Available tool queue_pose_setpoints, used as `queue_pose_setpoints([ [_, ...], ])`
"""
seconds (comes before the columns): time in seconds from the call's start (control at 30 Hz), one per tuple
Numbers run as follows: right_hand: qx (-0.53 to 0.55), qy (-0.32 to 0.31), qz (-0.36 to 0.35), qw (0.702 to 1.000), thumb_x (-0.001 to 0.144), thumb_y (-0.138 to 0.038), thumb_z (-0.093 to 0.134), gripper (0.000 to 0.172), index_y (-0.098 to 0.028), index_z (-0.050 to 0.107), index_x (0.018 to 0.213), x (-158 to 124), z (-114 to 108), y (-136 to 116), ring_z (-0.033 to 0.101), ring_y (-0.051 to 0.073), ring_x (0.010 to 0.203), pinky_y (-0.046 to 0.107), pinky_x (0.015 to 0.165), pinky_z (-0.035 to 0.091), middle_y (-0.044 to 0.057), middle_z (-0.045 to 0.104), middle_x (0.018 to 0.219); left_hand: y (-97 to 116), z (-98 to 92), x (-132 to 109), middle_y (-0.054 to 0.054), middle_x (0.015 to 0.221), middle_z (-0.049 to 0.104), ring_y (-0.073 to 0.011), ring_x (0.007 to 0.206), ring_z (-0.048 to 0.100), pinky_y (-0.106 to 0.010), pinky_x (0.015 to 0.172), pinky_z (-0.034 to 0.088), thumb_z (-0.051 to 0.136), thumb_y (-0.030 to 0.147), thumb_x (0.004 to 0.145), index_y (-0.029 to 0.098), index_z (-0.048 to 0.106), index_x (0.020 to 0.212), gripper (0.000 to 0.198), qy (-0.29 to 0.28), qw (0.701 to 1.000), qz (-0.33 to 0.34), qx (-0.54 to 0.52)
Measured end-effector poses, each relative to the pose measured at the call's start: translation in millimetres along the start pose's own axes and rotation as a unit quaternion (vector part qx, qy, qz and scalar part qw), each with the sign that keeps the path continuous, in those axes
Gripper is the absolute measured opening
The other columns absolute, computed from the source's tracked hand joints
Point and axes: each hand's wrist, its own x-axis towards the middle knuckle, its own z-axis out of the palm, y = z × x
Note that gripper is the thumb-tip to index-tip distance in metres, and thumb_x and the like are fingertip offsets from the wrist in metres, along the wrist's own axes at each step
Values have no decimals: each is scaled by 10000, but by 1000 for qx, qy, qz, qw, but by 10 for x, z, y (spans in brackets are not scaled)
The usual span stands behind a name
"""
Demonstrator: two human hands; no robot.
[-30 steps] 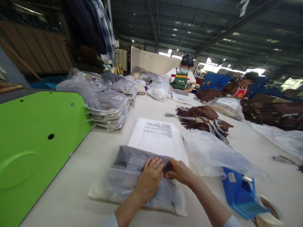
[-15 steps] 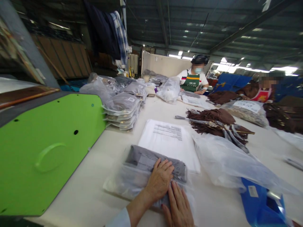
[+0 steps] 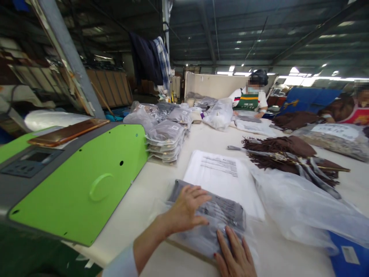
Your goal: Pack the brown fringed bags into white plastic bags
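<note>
In front of me a grey item in a clear plastic bag [image 3: 227, 207] lies flat on the white table, partly over a stack of printed white plastic bags [image 3: 213, 169]. My left hand [image 3: 187, 207] hovers over the bag's left part, fingers apart, thumb pointing right. Whether it touches the plastic I cannot tell. My right hand [image 3: 236, 252] rests with fingers spread on the bag's near right part. Both hands hide some of the bag.
A green and grey machine [image 3: 115, 173] stands left with a phone-like brown slab [image 3: 69, 132] on top. Behind it are stacked bagged items [image 3: 164, 134]. Brown fringed pieces [image 3: 288, 154], loose clear plastic [image 3: 302, 204] and a blue holder [image 3: 348, 254] lie right. A co-worker [image 3: 250, 98] is across the table.
My left hand has lifted off the bag's grey part and its fingers have spread. My right hand stays on the bag. The view has turned left, showing more of the green machine.
</note>
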Motion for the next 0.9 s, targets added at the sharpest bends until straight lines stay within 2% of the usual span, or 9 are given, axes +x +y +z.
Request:
queue_pose_setpoints([
  [0.07, 6, -1, 6, 1000, 812, -417, 478, 590, -135, 391, 1322, 8, -10, -4, 585, 270, 1038, 446, 879, 375, 185, 596, 1163, -184, -257, -185, -65, 1177, 591, -260, 1143, 474, -481, 1039, 218, 801, 380, 576, 222, 538, 1148, 650, -34, 998, -37, 41],
  [0.17, 12, -4, 11, 1000, 819, -414, 472, 665, -123, 288, 1387, 9, -11, -2, 580, 268, 1049, 442, 892, 376, 184, 593, 1168, -429, -449, -417, -34, 1003, 647, -231, 1000, 546, -438, 961, 284, 817, 315, 563, 204, 603, 975, 477, -63, 991, -91, 76],
  [0.3, 15, -3, 9, 1000, 827, -427, 458, 689, -122, 244, 1408, 4, 6, 3, 581, 266, 1048, 436, 896, 379, 181, 594, 1166, -570, -425, -557, 7, 854, 655, -189, 874, 570, -348, 848, 341, 765, 210, 636, 188, 591, 787, 231, -33, 988, -136, 68],
  [0.43, 11, 4, 11, 1000, 835, -439, 444, 694, -118, 231, 1413, 4, 19, 17, 587, 263, 1035, 426, 887, 389, 185, 593, 1163, -561, -367, -544, 6, 970, 641, -184, 972, 539, -330, 892, 308, 749, 166, 649, 218, 578, 913, 319, -12, 993, -104, 47],
  [0.53, 9, 2, 9, 1000, 839, -456, 435, 692, -122, 236, 1412, -6, 26, 27, 586, 264, 1036, 417, 885, 397, 180, 589, 1170, -528, -395, -478, 7, 950, 634, -187, 970, 532, -340, 895, 282, 744, 206, 661, 216, 590, 849, 242, -63, 991, -107, 56],
  [0.6, 13, 2, 7, 1000, 841, -462, 433, 686, -130, 243, 1411, -17, 31, 29, 585, 265, 1037, 413, 885, 403, 173, 589, 1171, -512, -435, -420, 4, 881, 632, -193, 922, 540, -342, 869, 285, 739, 235, 658, 196, 587, 747, 180, -99, 985, -129, 65],
  [0.67, 18, 3, 8, 1000, 841, -454, 439, 682, -135, 244, 1411, -28, 34, 27, 588, 266, 1031, 411, 882, 410, 171, 591, 1169, -513, -472, -364, 6, 772, 612, -198, 840, 544, -338, 829, 298, 743, 275, 634, 179, 560, 644, 207, -115, 981, -147, 62],
  [0.8, 21, 0, 14, 1000, 842, -431, 444, 674, -135, 238, 1413, -43, 31, 22, 587, 266, 1036, 407, 873, 425, 172, 584, 1179, -605, -486, -301, 48, 549, 469, -149, 609, 474, -275, 653, 323, 735, 326, 579, 174, 461, 502, 322, -134, 972, -190, 26],
  [0.9, 24, -2, 17, 1000, 840, -427, 449, 668, -141, 249, 1409, -45, 42, 27, 578, 268, 1054, 404, 873, 433, 167, 577, 1195, -727, -421, -308, 70, 511, 402, -113, 536, 410, -224, 512, 283, 692, 313, 587, 183, 425, 512, 306, -141, 964, -224, -29],
])
